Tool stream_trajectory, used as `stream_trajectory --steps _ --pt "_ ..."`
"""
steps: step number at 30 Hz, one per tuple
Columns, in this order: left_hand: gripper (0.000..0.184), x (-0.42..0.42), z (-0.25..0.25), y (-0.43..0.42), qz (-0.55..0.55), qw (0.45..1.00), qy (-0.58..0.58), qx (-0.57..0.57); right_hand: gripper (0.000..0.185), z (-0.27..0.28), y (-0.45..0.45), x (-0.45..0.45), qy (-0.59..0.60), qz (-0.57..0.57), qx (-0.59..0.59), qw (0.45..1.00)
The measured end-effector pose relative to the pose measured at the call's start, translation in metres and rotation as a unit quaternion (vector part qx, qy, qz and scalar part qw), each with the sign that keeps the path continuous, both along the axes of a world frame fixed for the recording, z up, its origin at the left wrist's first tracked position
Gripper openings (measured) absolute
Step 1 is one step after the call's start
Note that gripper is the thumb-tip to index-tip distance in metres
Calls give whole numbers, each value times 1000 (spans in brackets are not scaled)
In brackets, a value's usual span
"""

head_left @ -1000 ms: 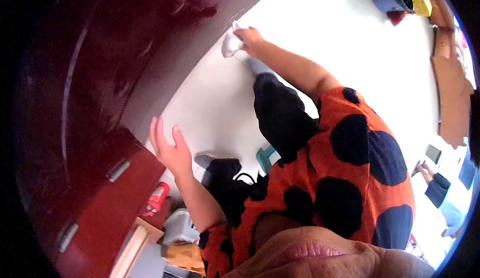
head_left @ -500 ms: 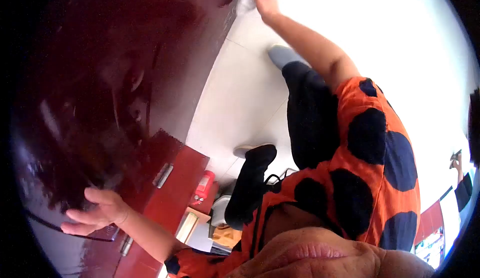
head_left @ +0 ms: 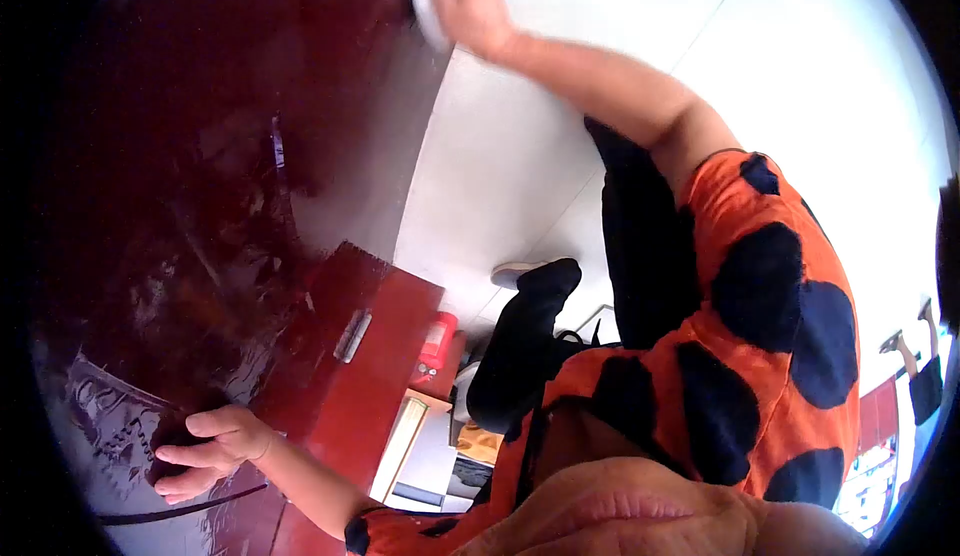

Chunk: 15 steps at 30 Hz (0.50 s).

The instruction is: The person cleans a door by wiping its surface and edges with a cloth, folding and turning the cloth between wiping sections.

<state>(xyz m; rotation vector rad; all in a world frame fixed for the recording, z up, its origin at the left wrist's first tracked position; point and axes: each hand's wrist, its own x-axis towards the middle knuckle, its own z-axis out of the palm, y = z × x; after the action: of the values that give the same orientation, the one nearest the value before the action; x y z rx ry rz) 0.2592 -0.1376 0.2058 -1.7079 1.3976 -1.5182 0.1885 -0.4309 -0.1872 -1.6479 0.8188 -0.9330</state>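
A white cloth (head_left: 424, 14), gripped in a person's right hand (head_left: 473, 8), met the far right edge of a glossy dark-red desk (head_left: 200, 106). Near left, the left hand (head_left: 217, 450) spread its fingers at a dark object (head_left: 180, 424); whether it gripped could not be told.

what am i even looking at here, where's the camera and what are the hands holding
No machine here: these are a person's bare hands, all seen from one camera worn on the head, looking down past their orange spotted shirt. At the top, the right hand holds a blurred white cloth by the edge of a glossy dark red desk. Lower left, the left hand is spread over the desk; whether it touches is unclear. A thin dark line beside it may be a cable.
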Motion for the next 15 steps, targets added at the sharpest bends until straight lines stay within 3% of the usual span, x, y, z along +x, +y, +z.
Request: stream_trajectory --steps 1,3,5,7,8,10,11,13,14,15 --pt "39 -2 -2 0 -3 1000 -3 0 13 7 -30 9 -20 -46 12 999" --pt "42 -1 -2 0 2 1000 -20 -7 16 80 -73 7 -113 -242 -90 959" --pt "43 -4 -2 -1 0 1000 -20 -3 15 88 -63 17 -147 -292 -139 935" --pt "43 -6 -3 -3 0 1000 -22 -2 2 53 -1 25 3 -81 -87 993" --pt "43 -9 -4 -5 3 1000 -26 4 6 88 23 -5 -44 -53 -228 971" --pt "44 -11 -1 -2 11 999 -26 15 15 62 68 -14 -113 269 -275 916" --pt "44 -12 0 -3 5 999 -30 16 16 55 69 -17 -194 220 -297 909" --pt "44 -10 1 2 -11 999 -38 4 22 48 34 -6 -81 267 -220 935" --pt "44 -9 2 2 -3 999 -38 8 23 58 12 -17 -110 205 -156 960" --pt "43 -9 1 0 -3 1000 -27 7 21 26 -1 -9 126 153 -188 962"
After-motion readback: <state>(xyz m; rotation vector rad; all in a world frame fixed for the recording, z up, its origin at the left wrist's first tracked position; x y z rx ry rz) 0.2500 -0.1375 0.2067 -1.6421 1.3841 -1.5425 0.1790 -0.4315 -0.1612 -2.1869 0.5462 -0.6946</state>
